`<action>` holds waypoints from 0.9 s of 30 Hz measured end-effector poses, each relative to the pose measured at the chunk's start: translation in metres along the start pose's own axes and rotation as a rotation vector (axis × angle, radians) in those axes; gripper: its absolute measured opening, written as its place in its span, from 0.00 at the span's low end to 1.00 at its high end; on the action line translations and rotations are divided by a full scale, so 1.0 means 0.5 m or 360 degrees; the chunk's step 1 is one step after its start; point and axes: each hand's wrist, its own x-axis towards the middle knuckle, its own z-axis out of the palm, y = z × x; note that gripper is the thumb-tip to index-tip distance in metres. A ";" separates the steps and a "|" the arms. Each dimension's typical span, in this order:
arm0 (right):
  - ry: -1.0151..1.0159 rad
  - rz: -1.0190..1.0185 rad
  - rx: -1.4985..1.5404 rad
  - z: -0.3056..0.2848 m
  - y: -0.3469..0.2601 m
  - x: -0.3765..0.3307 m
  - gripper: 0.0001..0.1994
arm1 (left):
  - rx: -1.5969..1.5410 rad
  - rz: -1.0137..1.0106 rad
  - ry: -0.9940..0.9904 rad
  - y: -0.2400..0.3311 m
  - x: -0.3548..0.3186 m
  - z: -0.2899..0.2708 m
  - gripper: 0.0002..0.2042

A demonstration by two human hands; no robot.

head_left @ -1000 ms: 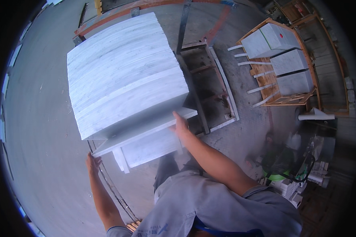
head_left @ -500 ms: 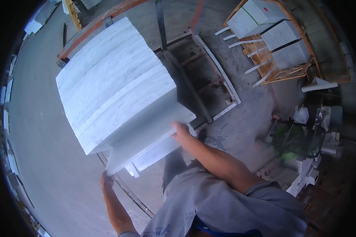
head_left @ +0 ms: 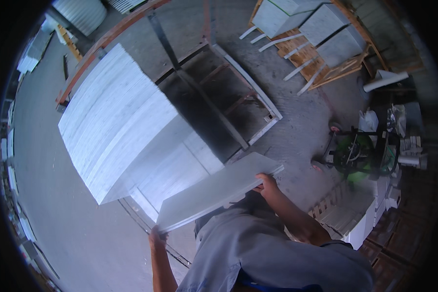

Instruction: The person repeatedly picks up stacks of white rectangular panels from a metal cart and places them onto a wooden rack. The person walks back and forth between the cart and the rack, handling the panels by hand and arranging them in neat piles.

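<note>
A pale grey-white stone slab [head_left: 219, 192] hangs level in front of my body, held at both ends. My left hand [head_left: 157, 237] is closed around its left end. At the right end my right hand [head_left: 266, 184] grips the edge. A line runs along the near edge; I cannot tell whether this is one slab or two together. Just beyond it stands a big stack of similar slabs [head_left: 117, 121], on edge and packed side by side. The held slab is apart from the row of slabs, over the near end of the rack.
A metal rack [head_left: 238, 109] with a dark upright post carries the stack. Wooden crate [head_left: 321, 80] with pale blocks and straps stands at the far right. To the right are a green and black wheeled machine [head_left: 357, 153], a white roll [head_left: 385, 81] and stacked white pieces [head_left: 365, 219].
Both hands have drawn the slab away from the stack, toward my body and to the right. My view has turned rightward, and the near face of the stack now shows.
</note>
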 end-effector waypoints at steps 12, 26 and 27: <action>-0.0225 -0.0453 0.0635 -0.623 -0.171 0.093 0.19 | 0.0662 0.0153 -0.0359 -0.229 -0.204 0.515 0.15; 0.0246 -0.0248 0.1037 -0.851 -0.585 0.208 0.15 | 0.0827 0.0177 -0.0597 -0.342 -0.305 1.073 0.16; 0.0230 -0.0489 0.0859 -0.845 -0.614 0.220 0.16 | 0.0736 0.0144 -0.0513 -0.341 -0.303 1.117 0.16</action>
